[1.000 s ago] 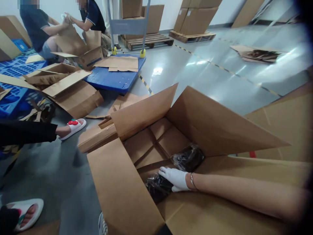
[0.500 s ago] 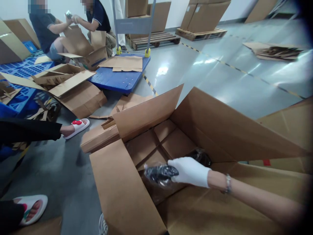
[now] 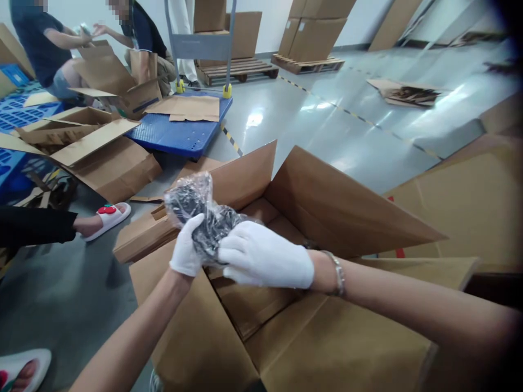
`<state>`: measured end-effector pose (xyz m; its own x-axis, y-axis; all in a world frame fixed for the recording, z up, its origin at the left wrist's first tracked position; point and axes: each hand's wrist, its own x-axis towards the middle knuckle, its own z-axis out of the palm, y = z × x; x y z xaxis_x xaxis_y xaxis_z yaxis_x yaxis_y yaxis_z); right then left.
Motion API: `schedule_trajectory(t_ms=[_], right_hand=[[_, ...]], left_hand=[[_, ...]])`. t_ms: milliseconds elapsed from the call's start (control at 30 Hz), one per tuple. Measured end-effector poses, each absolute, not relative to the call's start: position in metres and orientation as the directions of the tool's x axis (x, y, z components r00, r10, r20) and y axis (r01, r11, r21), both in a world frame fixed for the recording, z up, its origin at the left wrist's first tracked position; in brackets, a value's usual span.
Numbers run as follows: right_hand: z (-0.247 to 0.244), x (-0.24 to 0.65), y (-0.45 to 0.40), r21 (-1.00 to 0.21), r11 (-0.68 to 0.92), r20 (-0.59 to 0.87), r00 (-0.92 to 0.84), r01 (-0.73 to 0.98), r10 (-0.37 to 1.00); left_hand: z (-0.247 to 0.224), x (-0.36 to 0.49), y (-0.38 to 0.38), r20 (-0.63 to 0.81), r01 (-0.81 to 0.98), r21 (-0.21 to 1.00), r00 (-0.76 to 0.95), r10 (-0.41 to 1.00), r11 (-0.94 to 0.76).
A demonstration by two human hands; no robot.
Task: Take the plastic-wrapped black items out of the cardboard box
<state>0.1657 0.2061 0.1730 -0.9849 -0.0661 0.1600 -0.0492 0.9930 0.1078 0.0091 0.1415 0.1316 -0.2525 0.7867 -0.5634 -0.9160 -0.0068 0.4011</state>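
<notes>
1. R hand [image 3: 267,256], white glove, clenched on a clear plastic bag [image 3: 198,209] of small dark parts; L hand [image 3: 187,249], also gloved, grips the same bag from below/left
2. Bag is held up w/ both hands above the big open carton [image 3: 310,218], over its near-left corner, not touching the cardboard
3. Top of bag sticks up loose & crinkled above the fingers; can't tell if it's sealed
4. Risk, my read: thin film + heavy-looking contents, so a tight squeeze could split it & parts drop into the carton or onto the floor [image 3: 327,130]
5. Risk: smooth gloves on slick plastic may slip if one hand lets go
6. Nearby: someone's sandalled foot [image 3: 107,213] left of the carton, blue cart [image 3: 180,133] behind, two co-workers at far boxes [image 3: 110,81], well apart; spilled bits could roll toward that foot
</notes>
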Motion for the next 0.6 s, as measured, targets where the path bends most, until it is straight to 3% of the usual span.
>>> schedule_trajectory(t_ms=[33, 100, 133, 200, 233, 333, 467, 600], right_hand=[[0.162, 0.185, 0.219, 0.041, 0.995, 0.088, -0.991, -0.093, -0.096], [0.123, 0.236, 0.252, 0.05, 0.999, -0.075, -0.997, 0.01, 0.014], [0.098, 0.264, 0.268, 0.001, 0.999, -0.256, -0.966, -0.049, -0.047], [0.046, 0.316, 0.298, -0.088, 0.994, -0.506, -0.863, 0.059, 0.007], [0.022, 0.336, 0.309, -0.129, 0.983, -0.538, -0.842, 0.134, 0.044], [-0.025, 0.372, 0.32, -0.047, 0.97, -0.434, -0.879, 0.238, 0.195], [-0.037, 0.387, 0.307, 0.053, 0.983, -0.347, -0.92, 0.176, 0.183], [-0.051, 0.394, 0.3, 0.149, 0.971, -0.378, -0.896, 0.189, 0.233]], left_hand=[[0.127, 0.0, 0.136, -0.564, -0.904, 0.427, -0.292, 0.772, -0.029], [0.12, -0.014, 0.123, -0.578, -0.876, 0.477, -0.377, 0.724, -0.076], [0.118, -0.018, 0.115, -0.596, -0.867, 0.491, -0.4, 0.696, -0.079], [0.115, -0.02, 0.102, -0.656, -0.869, 0.493, -0.404, 0.637, -0.043], [0.113, -0.019, 0.097, -0.69, -0.876, 0.483, -0.39, 0.61, -0.013], [0.105, -0.012, 0.085, -0.774, -0.894, 0.44, -0.327, 0.543, 0.088], [0.086, -0.001, 0.079, -0.807, -0.886, 0.435, -0.302, 0.508, 0.164], [0.065, 0.019, 0.079, -0.705, -0.853, 0.483, -0.246, 0.665, 0.197]])
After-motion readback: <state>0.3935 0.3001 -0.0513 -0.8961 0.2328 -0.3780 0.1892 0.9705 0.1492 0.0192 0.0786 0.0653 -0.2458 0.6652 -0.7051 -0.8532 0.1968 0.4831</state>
